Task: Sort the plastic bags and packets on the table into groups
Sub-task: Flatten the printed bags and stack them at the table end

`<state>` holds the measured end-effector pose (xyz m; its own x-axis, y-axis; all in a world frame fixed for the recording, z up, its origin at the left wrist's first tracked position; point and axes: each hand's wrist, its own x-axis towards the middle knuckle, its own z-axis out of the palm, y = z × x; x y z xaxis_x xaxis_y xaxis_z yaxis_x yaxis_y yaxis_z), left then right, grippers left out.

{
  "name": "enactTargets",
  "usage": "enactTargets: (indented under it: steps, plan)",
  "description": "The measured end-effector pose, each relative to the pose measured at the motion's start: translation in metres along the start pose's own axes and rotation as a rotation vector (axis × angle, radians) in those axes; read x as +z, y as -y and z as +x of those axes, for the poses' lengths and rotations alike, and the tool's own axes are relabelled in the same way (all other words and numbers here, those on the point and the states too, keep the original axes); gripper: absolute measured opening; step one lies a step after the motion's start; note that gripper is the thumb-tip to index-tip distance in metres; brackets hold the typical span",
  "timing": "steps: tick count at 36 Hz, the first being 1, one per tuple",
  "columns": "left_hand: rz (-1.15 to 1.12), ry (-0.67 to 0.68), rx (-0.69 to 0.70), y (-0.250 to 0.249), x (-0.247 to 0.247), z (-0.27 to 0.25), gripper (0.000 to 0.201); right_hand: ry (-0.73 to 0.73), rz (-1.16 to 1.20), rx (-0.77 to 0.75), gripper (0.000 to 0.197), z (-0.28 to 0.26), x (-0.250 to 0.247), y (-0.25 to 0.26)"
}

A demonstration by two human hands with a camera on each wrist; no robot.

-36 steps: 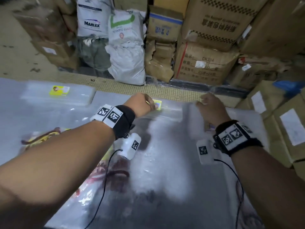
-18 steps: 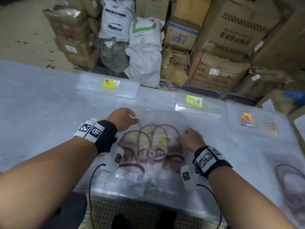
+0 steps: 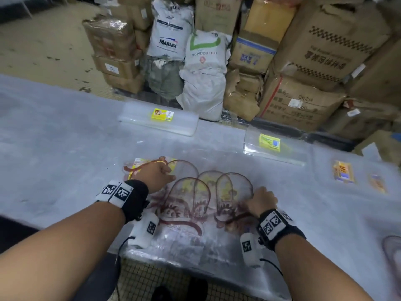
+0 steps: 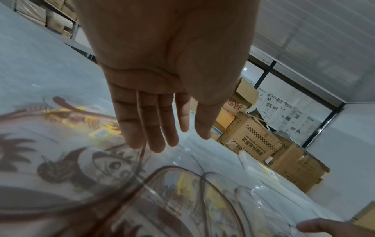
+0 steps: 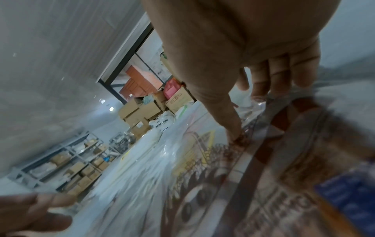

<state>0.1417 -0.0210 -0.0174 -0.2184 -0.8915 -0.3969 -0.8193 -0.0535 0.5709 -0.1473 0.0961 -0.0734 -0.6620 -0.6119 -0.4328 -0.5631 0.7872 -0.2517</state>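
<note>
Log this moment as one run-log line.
left hand: open, fingertips on printed bags | right hand: grip unclear, on same pile | labelled packets: far edge

The right hand [image 3: 261, 200] hides its own fingers in the head view; the printed bags [image 5: 263, 184] blur in the right-wrist view.

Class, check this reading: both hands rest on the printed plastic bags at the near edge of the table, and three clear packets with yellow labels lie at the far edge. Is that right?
Not quite. The head view shows two clear packets with yellow labels at the far edge, one on the left and one on the right, not three. The rest holds: the left hand and right hand rest on the printed plastic bags.
</note>
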Motion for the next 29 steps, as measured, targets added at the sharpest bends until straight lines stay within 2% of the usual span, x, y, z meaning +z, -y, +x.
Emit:
enactTargets:
  steps: [3,4,7,8,12,14,16,19,23,25,27,29]
  plan:
    - [-0.031,0.004,-0.016,-0.006,0.011,0.000,0.025,0.049,0.208,-0.001,0.082,0.010,0.003,-0.001]
    - [-0.029,0.004,-0.014,-0.009,0.016,-0.001,0.027,0.074,0.257,-0.007,0.075,0.013,0.004,0.000]
    - [-0.042,0.032,-0.010,-0.016,0.033,-0.002,0.029,0.090,0.318,-0.069,0.029,0.022,0.006,-0.003]
    - [-0.059,0.052,-0.018,-0.019,0.039,-0.002,0.029,0.087,0.350,-0.105,0.021,0.019,0.004,-0.002]
    - [-0.115,0.103,-0.063,-0.024,0.056,-0.001,0.040,0.070,0.531,-0.188,0.013,-0.003,-0.010,0.011]
    - [-0.171,0.119,-0.088,-0.024,0.061,0.000,0.051,0.070,0.633,-0.240,0.016,-0.012,-0.014,0.018]
    - [-0.258,0.133,-0.114,-0.024,0.063,0.003,0.060,0.132,0.752,-0.264,0.021,-0.020,-0.017,0.026]
    - [-0.343,0.163,-0.114,-0.023,0.061,0.008,0.058,0.240,0.938,-0.269,0.022,-0.034,-0.026,0.043]
    - [-0.470,0.291,-0.132,-0.021,0.052,0.014,0.059,0.125,0.981,-0.316,0.021,-0.049,-0.044,0.068]
    - [-0.660,0.374,-0.196,-0.020,0.044,0.017,0.056,0.054,1.004,-0.327,0.020,-0.057,-0.055,0.081]
    - [-0.866,0.440,-0.241,-0.015,0.037,0.022,0.063,0.017,1.063,-0.364,0.022,-0.066,-0.066,0.097]
    - [-0.926,0.484,-0.220,-0.012,0.026,0.026,0.067,-0.006,1.120,-0.404,0.030,-0.076,-0.077,0.117]
